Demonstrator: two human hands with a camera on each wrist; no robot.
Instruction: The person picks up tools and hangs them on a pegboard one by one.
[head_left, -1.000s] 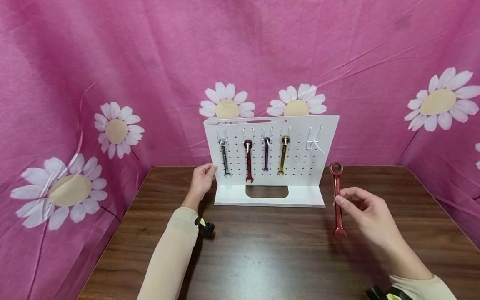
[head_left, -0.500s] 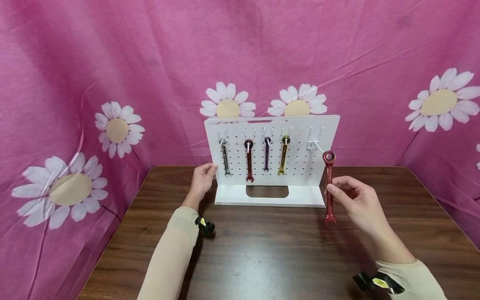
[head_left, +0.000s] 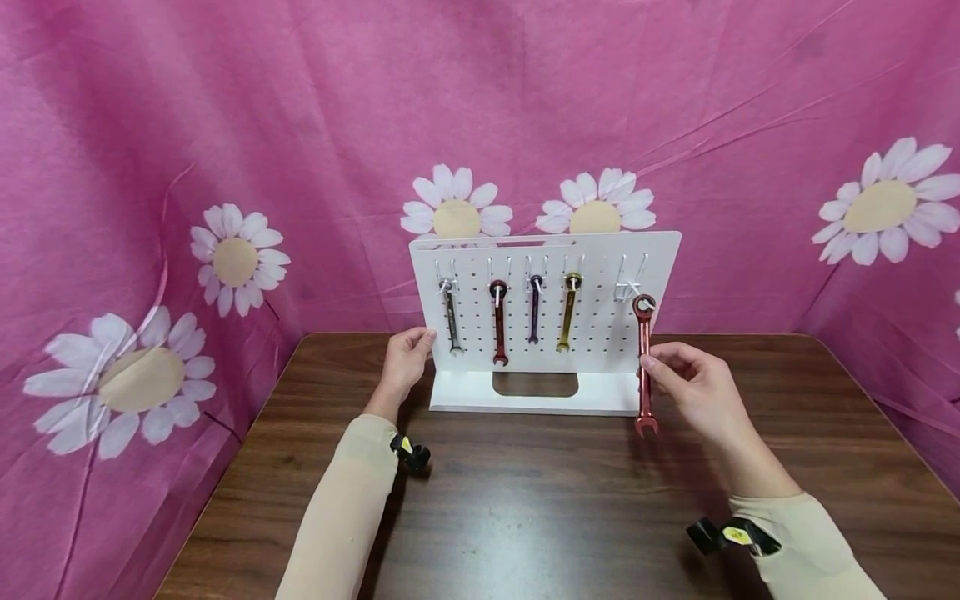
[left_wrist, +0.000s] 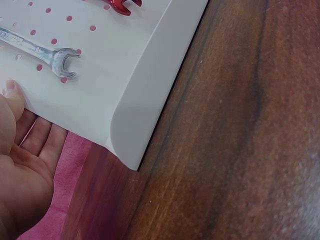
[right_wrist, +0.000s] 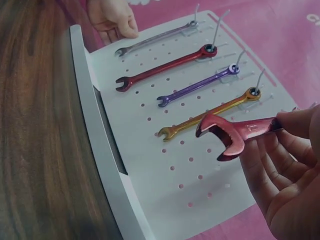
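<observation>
My right hand point(head_left: 693, 385) pinches a red ratcheting combination wrench point(head_left: 644, 337) by its shaft, thumb in front. The wrench stands upright, ring end up, and the tip of the rightmost white hook point(head_left: 626, 287) shows within the ring. In the right wrist view its open end point(right_wrist: 225, 134) points toward the camera. My left hand point(head_left: 406, 363) grips the left edge of the white pegboard stand point(head_left: 457, 392), thumb on the front face and fingers behind. From the other hooks hang a silver wrench point(head_left: 452, 321), a dark red wrench point(head_left: 498, 325), a purple wrench point(head_left: 534, 312) and a gold wrench point(head_left: 567, 317).
The stand rests toward the back of a dark wooden table point(head_left: 495, 500). Behind and at both sides hangs a pink cloth point(head_left: 337, 125) printed with white daisies. A black wrist camera point(head_left: 411, 454) is strapped to the left sleeve, another point(head_left: 731, 535) to the right.
My right hand has carried the red wrench left and upward, from beside the board to the rightmost hook, its ring now at the hook tip. The left hand stays on the board's edge.
</observation>
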